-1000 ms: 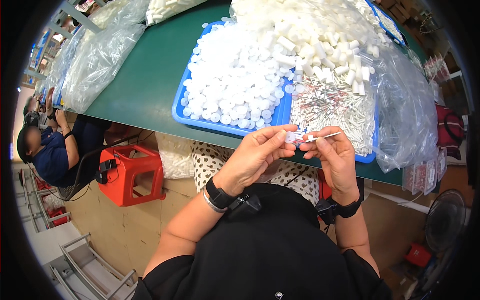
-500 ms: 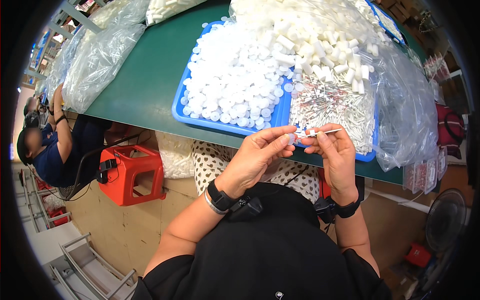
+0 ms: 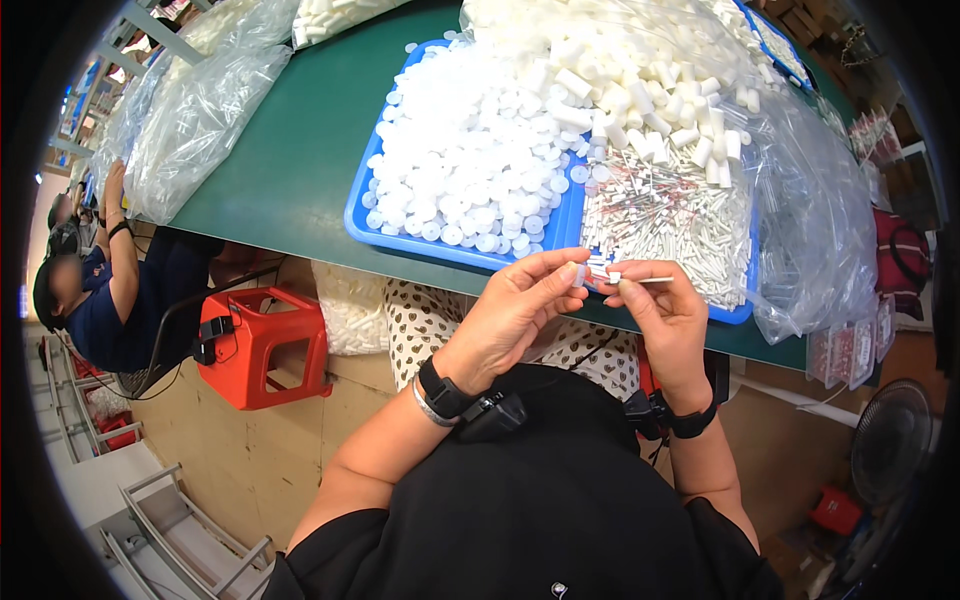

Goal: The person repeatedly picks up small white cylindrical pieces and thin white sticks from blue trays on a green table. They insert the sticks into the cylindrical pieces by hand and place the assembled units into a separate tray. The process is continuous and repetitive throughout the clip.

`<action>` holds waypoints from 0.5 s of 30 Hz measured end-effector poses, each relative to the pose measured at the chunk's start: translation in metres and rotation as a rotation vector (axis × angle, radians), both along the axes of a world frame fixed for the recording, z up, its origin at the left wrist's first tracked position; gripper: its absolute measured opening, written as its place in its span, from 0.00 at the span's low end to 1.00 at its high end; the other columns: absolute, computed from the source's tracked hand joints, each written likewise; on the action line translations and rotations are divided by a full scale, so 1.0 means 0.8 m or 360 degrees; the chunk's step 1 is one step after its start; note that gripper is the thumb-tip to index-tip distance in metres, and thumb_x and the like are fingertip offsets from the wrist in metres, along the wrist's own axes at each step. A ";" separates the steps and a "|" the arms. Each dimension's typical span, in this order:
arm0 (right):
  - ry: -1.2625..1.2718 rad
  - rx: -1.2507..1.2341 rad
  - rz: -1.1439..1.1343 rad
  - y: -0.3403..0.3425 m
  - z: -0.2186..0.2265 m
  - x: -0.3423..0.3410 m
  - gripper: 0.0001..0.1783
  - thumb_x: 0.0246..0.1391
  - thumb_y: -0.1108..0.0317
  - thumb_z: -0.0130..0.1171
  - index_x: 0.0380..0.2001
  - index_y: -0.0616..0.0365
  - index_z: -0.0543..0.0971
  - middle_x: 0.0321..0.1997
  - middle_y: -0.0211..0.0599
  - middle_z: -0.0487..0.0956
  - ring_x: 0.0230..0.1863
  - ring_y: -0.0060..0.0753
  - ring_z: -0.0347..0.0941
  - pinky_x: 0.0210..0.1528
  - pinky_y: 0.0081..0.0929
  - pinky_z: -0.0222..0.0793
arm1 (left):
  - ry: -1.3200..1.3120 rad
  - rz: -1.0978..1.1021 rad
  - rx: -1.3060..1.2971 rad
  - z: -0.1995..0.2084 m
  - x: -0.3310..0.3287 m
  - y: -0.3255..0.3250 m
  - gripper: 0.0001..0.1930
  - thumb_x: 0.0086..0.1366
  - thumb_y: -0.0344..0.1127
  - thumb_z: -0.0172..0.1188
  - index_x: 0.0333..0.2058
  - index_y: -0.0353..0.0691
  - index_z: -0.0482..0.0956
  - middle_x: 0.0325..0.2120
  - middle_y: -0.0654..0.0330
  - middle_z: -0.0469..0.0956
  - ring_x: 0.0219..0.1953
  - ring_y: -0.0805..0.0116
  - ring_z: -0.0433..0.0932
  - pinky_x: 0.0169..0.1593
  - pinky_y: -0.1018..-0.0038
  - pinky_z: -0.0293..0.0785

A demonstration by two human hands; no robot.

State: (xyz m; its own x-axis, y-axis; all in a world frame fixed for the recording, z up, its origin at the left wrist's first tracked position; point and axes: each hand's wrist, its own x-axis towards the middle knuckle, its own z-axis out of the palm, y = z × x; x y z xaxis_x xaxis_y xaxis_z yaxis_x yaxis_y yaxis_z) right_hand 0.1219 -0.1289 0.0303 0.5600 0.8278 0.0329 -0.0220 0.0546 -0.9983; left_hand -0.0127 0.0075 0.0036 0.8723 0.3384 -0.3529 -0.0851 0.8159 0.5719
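**Hands almost met at the tray's edge**

Stick (image 3: 648, 280) and cap (image 3: 579, 275) sit close together now, just above the near rim of the blue tray (image 3: 400, 232). Your right hand (image 3: 668, 318) has its thumb and forefinger clamped on the thin white stick, which lies level and points right, its small collar end toward your other hand. Your left hand (image 3: 518, 312) pinches the little white cap between its fingertips, just beside that collar. Whether the two parts touch, you cannot tell from this view; the gap, if any, is tiny.

Against the frame a second ago, little has moved. Both hands hold the same place at the tray's front edge, and the stick has kept its level line. Your left fingers have curled in slightly, bringing the cap nearer the stick's end. That reads as the joining step under way, not finished.

Beyond your hands, the tray carries a heap of round white caps (image 3: 470, 170) on its left and a spread of thin sticks (image 3: 665, 215) on its right, with white tubes (image 3: 640, 85) piled behind under a clear bag (image 3: 815, 230). All rests on the green table (image 3: 290, 140).

At far left, another person's arm (image 3: 122, 265) now reaches up toward the table edge; earlier it hung lower.
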 end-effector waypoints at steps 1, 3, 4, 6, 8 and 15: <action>-0.0013 0.0010 0.0024 -0.001 -0.001 -0.002 0.06 0.62 0.78 0.54 0.42 0.66 0.74 0.46 0.44 0.78 0.46 0.33 0.80 0.46 0.25 0.78 | 0.0000 0.0003 -0.0006 -0.001 0.001 0.000 0.19 0.69 0.35 0.58 0.54 0.31 0.73 0.42 0.60 0.78 0.40 0.76 0.78 0.48 0.79 0.76; -0.0002 0.0038 0.0028 -0.001 -0.001 -0.002 0.06 0.61 0.79 0.55 0.42 0.65 0.75 0.47 0.43 0.78 0.47 0.32 0.80 0.47 0.25 0.78 | 0.0001 0.0010 -0.0018 -0.001 0.002 -0.001 0.18 0.69 0.35 0.59 0.53 0.31 0.74 0.41 0.61 0.78 0.40 0.77 0.78 0.47 0.80 0.76; 0.0020 0.0056 0.0011 -0.001 -0.001 -0.001 0.06 0.61 0.79 0.55 0.42 0.65 0.75 0.47 0.43 0.78 0.47 0.32 0.80 0.47 0.25 0.78 | 0.0010 0.0005 -0.0022 -0.002 0.002 -0.001 0.18 0.69 0.35 0.59 0.52 0.31 0.74 0.41 0.61 0.78 0.40 0.77 0.78 0.47 0.80 0.76; 0.0049 0.0064 -0.0003 -0.001 0.000 -0.001 0.06 0.60 0.79 0.57 0.41 0.65 0.76 0.47 0.42 0.79 0.47 0.32 0.79 0.48 0.25 0.78 | 0.0029 -0.0005 -0.0031 -0.003 0.002 0.000 0.17 0.68 0.35 0.60 0.52 0.32 0.74 0.40 0.61 0.78 0.39 0.77 0.78 0.47 0.80 0.76; 0.0067 0.0040 0.0006 0.000 0.003 -0.004 0.06 0.59 0.79 0.58 0.41 0.65 0.77 0.45 0.41 0.80 0.47 0.32 0.79 0.48 0.26 0.77 | 0.0023 -0.0025 -0.0011 -0.005 0.004 0.000 0.17 0.68 0.35 0.60 0.51 0.32 0.74 0.39 0.62 0.78 0.38 0.77 0.78 0.47 0.79 0.77; -0.0616 -0.0082 0.0001 0.001 -0.009 0.004 0.06 0.54 0.78 0.63 0.37 0.64 0.80 0.40 0.39 0.83 0.42 0.33 0.80 0.47 0.28 0.75 | -0.0042 -0.0050 -0.0138 -0.007 0.003 -0.001 0.16 0.68 0.34 0.61 0.51 0.33 0.74 0.37 0.63 0.78 0.39 0.77 0.78 0.46 0.80 0.76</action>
State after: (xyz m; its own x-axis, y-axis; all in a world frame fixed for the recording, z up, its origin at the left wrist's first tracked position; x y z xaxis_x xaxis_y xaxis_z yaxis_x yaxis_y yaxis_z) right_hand 0.1249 -0.1285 0.0229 0.5136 0.8344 0.2001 0.3567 0.0044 -0.9342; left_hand -0.0103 0.0070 -0.0018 0.8914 0.2796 -0.3567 -0.0725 0.8648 0.4968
